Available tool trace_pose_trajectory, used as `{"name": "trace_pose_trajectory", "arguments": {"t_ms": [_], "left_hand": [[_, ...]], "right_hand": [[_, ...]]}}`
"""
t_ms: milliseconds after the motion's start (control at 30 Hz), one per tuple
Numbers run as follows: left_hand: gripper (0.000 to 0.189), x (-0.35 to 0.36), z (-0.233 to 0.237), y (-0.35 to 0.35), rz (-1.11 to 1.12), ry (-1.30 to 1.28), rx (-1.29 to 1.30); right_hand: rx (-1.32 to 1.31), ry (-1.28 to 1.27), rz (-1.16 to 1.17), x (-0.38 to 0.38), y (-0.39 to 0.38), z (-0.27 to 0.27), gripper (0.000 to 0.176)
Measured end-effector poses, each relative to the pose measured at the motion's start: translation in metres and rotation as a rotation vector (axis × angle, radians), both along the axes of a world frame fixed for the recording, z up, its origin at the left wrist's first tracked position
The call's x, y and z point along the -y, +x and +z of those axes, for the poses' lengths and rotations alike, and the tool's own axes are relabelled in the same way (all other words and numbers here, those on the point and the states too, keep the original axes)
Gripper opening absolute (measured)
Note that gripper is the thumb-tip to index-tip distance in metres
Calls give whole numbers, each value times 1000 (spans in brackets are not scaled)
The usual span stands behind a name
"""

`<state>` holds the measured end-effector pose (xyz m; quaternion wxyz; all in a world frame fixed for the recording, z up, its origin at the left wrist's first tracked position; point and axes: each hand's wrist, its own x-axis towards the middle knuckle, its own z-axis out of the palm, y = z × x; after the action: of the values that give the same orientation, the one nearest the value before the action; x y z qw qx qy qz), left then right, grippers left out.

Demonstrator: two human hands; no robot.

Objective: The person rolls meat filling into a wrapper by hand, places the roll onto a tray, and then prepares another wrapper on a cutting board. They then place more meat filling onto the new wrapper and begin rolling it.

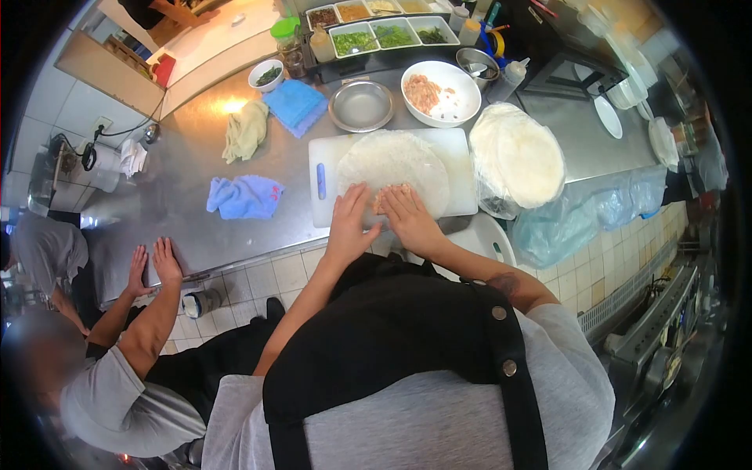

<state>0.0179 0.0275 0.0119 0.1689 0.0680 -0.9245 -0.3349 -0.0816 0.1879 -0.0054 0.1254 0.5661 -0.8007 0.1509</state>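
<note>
A round, thin, pale wrapper sheet (395,160) lies on a white cutting board (462,172) in front of me. Near its close edge is a small mound of pinkish chopped filling (380,205). My right hand (411,218) lies over this filling with its fingers stretched out, hiding part of it. Just left of the filling, my left hand (352,219) rests on the sheet, fingers extended and thumb pointing toward the right hand. Beyond the board stands a white bowl (460,73) with more pink filling inside.
Left of the board lie blue cloths (295,106) and a beige cloth (245,131). A metal bowl (361,106) stands behind it. Stacked round sheets (521,157) in plastic sit to the right. Topping trays (395,37) line the back. A co-worker's hands (153,266) rest on the counter's left edge.
</note>
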Motion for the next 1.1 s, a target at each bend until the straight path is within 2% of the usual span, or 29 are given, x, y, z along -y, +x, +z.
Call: {"name": "trace_pose_trajectory", "arguments": {"t_ms": [133, 200, 233, 300, 333, 400, 433, 467, 500, 567, 667, 733, 900, 967, 1033, 1100], "left_hand": [[81, 0, -8, -15, -119, -24, 7], [86, 2, -12, -24, -168, -19, -9], [85, 2, -13, -28, -191, 6, 8], [84, 3, -14, -36, -211, 29, 27], [77, 3, -15, -39, -201, 37, 21], [71, 2, -17, -40, -193, 46, 17], [63, 1, -16, -41, -177, 50, -16], [54, 0, -16, -41, -159, 54, -48], [54, -1, -17, -41, -161, 55, -46], [41, -3, -17, -40, -98, 111, -55], [33, 0, -33, -40, -88, 99, -111], [32, 1, -31, -39, -88, 106, -100], [32, 1, -22, -34, -68, 102, -109], [32, -2, -16, -28, 27, 304, -109], [31, -2, -8, -28, -1, 273, -141], [29, 0, -9, -30, -23, 238, -175]], "right_hand": [[-81, -21, 14, -2, -8, -4, 36], [105, 11, 79, -6, -21, -7, 34], [105, 11, 78, -4, -25, 10, 34], [640, 103, -131, -2, -34, 42, 42], [643, 104, -130, -1, -38, 35, 42], [439, -232, -61, -2, -43, 17, 45], [440, -232, -64, -3, -47, 14, 45], [437, -224, 30, -4, -51, 10, 41], [434, -216, 125, -4, -53, 8, 38], [448, -190, 119, -3, -54, 3, 36], [460, -160, 82, -7, -49, 1, 31], [458, -156, 52, -10, -48, -1, 28], [452, -260, 53, -12, -43, 8, 33], [484, -290, 76, -13, -40, 17, 36], [517, -317, 98, -14, -40, 17, 38], [468, -345, 140, -12, -44, 8, 24]]}}
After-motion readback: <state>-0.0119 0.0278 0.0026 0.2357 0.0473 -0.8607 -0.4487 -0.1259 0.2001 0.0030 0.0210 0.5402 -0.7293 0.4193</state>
